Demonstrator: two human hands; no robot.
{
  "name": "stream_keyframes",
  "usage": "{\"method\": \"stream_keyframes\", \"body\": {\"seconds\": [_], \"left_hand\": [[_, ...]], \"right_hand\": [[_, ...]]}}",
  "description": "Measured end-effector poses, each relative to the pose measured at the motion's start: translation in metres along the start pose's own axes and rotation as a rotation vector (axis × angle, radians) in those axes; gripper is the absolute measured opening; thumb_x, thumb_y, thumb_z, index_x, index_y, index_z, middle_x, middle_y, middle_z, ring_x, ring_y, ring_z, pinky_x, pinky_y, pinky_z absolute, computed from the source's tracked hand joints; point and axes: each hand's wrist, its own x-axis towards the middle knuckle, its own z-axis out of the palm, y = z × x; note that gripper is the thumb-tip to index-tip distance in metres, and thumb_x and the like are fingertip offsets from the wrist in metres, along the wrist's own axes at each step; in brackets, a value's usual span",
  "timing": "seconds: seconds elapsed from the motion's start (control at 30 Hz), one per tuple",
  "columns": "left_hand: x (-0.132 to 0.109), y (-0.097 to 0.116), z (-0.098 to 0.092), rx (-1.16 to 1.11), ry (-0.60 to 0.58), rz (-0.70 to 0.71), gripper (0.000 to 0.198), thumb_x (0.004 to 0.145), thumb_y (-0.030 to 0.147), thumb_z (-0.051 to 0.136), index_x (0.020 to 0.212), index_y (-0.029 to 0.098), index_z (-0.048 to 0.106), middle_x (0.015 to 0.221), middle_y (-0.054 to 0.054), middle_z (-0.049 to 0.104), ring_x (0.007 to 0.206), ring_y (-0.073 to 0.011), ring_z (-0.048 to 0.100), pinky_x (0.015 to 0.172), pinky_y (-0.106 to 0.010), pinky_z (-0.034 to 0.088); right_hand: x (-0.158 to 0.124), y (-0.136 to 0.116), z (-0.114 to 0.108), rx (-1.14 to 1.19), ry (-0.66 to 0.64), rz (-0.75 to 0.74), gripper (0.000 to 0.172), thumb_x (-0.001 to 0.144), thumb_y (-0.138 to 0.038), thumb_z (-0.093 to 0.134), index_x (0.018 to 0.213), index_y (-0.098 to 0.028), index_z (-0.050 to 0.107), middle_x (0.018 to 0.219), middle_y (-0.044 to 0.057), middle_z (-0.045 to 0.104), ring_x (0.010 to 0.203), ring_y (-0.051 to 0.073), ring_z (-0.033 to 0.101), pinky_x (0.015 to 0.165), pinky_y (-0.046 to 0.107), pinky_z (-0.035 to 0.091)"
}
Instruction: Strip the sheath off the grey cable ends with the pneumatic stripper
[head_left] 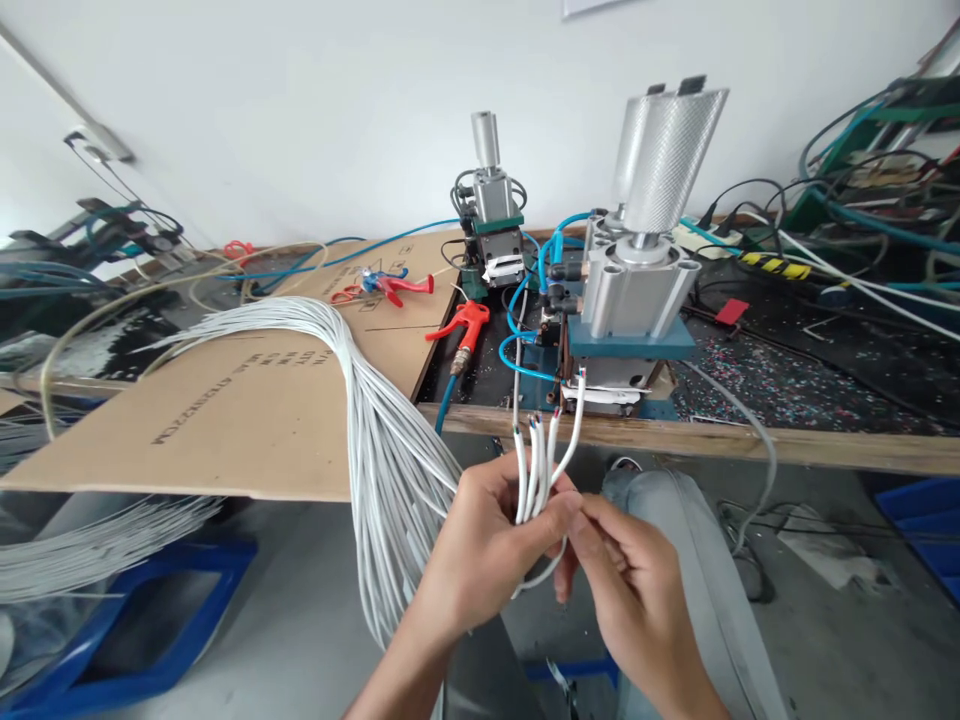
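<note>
Several white cables (537, 470) stand up from my left hand (487, 550), which is closed around them in front of the bench. Their cut ends point upward and show small coloured wire tips; one cable bends away to the right. My right hand (630, 570) is closed in a pinch against the left thumb, where a looping white cable (551, 575) meets its fingertips, partly hidden. To the left, a thick bundle of white cables (375, 430) lies over a cardboard sheet (292, 410) and hangs down past the bench edge.
Behind my hands stands a pneumatic machine (637, 290) with a knurled cylinder; a smaller one (491, 220) is further back. A red air gun (463, 330) and red-and-blue pliers (390, 285) lie nearby. A blue plastic frame (142, 620) is low at left. Hoses cross the bench (750, 370).
</note>
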Motion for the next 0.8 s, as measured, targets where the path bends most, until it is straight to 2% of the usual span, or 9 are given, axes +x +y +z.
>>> {"method": "stream_keyframes", "body": {"seconds": [0.1,0.2,0.37,0.47,0.53,0.6,0.67,0.73,0.8], "left_hand": [[-0.001,-0.004,0.005,-0.014,0.038,0.055,0.019,0.093,0.027,0.068,0.078,0.017,0.061,0.061,0.004,0.055,0.047,-0.0118,0.061,0.047,-0.021,0.049],[-0.002,-0.012,0.015,-0.075,0.134,0.112,0.027,0.094,0.035,0.069,0.076,0.018,0.057,0.055,0.006,0.05,0.041,-0.0102,0.053,0.04,-0.02,0.044],[-0.002,-0.025,0.022,-0.106,0.239,0.111,0.03,0.093,0.042,0.069,0.078,0.02,0.055,0.049,0.008,0.046,0.034,-0.0086,0.043,0.035,-0.019,0.037],[-0.002,-0.015,0.006,-0.082,0.1,0.087,0.03,0.095,0.042,0.067,0.079,0.019,0.055,0.055,0.004,0.054,0.043,-0.0119,0.055,0.044,-0.022,0.046],[0.0,-0.002,-0.008,0.032,-0.045,0.061,0.027,0.096,0.038,0.065,0.08,0.018,0.058,0.062,0.002,0.06,0.055,-0.0116,0.058,0.055,-0.021,0.048],[0.002,0.011,-0.016,0.22,-0.158,0.023,0.023,0.096,0.032,0.065,0.079,0.017,0.059,0.065,0.003,0.058,0.06,-0.0092,0.05,0.057,-0.018,0.042],[0.003,0.016,-0.015,0.361,-0.183,0.008,0.02,0.095,0.027,0.065,0.078,0.016,0.06,0.065,0.004,0.053,0.06,-0.0086,0.042,0.055,-0.019,0.035],[0.004,0.01,-0.006,0.374,-0.089,0.039,0.022,0.095,0.028,0.063,0.077,0.017,0.059,0.065,0.003,0.056,0.062,-0.01,0.046,0.058,-0.02,0.037],[0.001,-0.001,0.005,0.266,0.08,0.087,0.025,0.097,0.034,0.061,0.077,0.018,0.057,0.064,0.002,0.058,0.061,-0.0124,0.053,0.059,-0.022,0.042]], "right_hand": [[0.0,0.0,-0.001,-0.071,0.039,-0.058,0.029,0.105,-0.028,0.055,0.083,-0.018,0.07,0.056,-0.002,0.062,0.044,0.007,0.057,0.045,0.014,0.043],[-0.001,0.004,0.008,0.005,0.107,-0.066,0.024,0.105,-0.028,0.054,0.093,-0.02,0.073,0.056,-0.003,0.062,0.043,0.008,0.058,0.044,0.013,0.044],[-0.004,0.015,0.024,0.286,0.134,0.144,0.032,0.105,-0.046,0.055,0.098,-0.02,0.071,0.056,-0.003,0.056,0.045,0.009,0.05,0.043,0.018,0.038],[0.001,0.011,0.012,0.24,0.054,0.204,0.04,0.103,-0.05,0.056,0.081,-0.018,0.065,0.06,-0.003,0.052,0.049,0.008,0.047,0.048,0.019,0.036],[0.008,0.002,-0.007,0.072,-0.123,0.138,0.045,0.105,-0.047,0.053,0.071,-0.018,0.057,0.06,-0.003,0.049,0.053,0.008,0.047,0.051,0.02,0.034],[0.015,-0.005,-0.027,-0.134,-0.318,0.063,0.043,0.106,-0.043,0.051,0.07,-0.019,0.055,0.063,-0.002,0.053,0.06,0.009,0.052,0.057,0.021,0.034],[0.02,-0.008,-0.038,-0.268,-0.408,0.061,0.043,0.105,-0.042,0.052,0.069,-0.019,0.054,0.063,-0.003,0.052,0.063,0.01,0.051,0.059,0.023,0.034],[0.02,-0.005,-0.036,-0.218,-0.366,0.114,0.045,0.105,-0.045,0.052,0.069,-0.019,0.053,0.062,-0.003,0.049,0.059,0.009,0.046,0.056,0.023,0.031],[0.016,0.003,-0.024,-0.022,-0.235,0.178,0.046,0.105,-0.051,0.051,0.073,-0.019,0.055,0.062,-0.004,0.047,0.054,0.009,0.04,0.05,0.023,0.028]]}}
